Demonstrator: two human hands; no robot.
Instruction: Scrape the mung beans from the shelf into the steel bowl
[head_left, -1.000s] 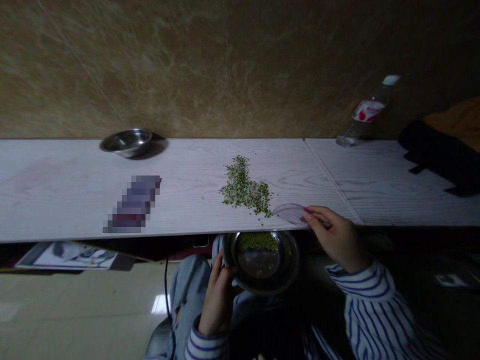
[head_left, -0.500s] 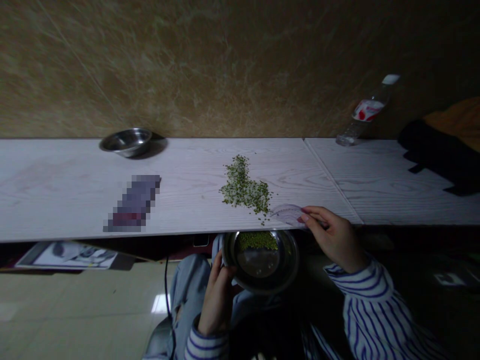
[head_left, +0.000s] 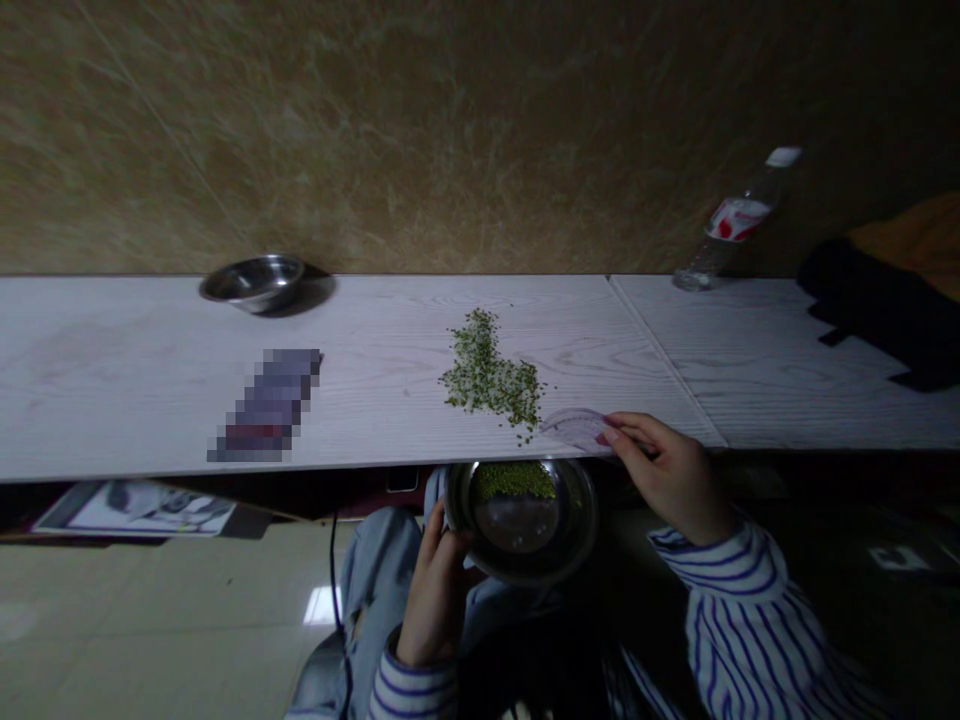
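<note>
left hand (head_left: 436, 595) grips the left rim of a steel bowl (head_left: 517, 525), which sits by the near edge of the tabletop (head_left: 375, 390); green grains lie at its far side. right hand (head_left: 675, 475) pinches a clear protractor (head_left: 574, 428), just right of the loose green grains (head_left: 491, 365) on the tabletop. hands apart.

risks, judged: grains pushed over the edge may miss the bowl if a gap exists there (cannot tell). a quick stroke could scatter them. one-sided grip: bowl might tilt and spill.
</note>
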